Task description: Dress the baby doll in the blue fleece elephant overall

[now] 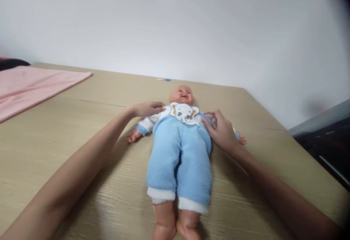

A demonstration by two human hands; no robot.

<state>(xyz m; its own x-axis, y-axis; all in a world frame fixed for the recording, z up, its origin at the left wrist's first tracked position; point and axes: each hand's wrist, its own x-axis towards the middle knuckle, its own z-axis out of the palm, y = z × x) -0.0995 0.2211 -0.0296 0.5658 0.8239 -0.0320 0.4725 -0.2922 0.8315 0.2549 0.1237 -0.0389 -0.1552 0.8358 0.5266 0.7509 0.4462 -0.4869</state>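
— Where is the doll (179,148)?
— On its back on the wooden surface (68,130), in a blue fleece suit (179,159).
— And the hands?
— Left hand (147,109) rests on one shoulder, its grip loose. Right hand (222,130) pinches the suit's strap at the other.
— Anything else?
— A pink cloth (32,85), well apart.

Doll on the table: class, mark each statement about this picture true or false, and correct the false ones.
1. The doll lies on its back on the table. True.
2. The doll wears a red outfit. False: the outfit is light blue.
3. The left hand and the right hand both touch the doll near its shoulders. True.
4. A pink cloth covers the doll's legs. False: it lies at the far left, apart from the doll.
5. The doll's feet are bare. True.
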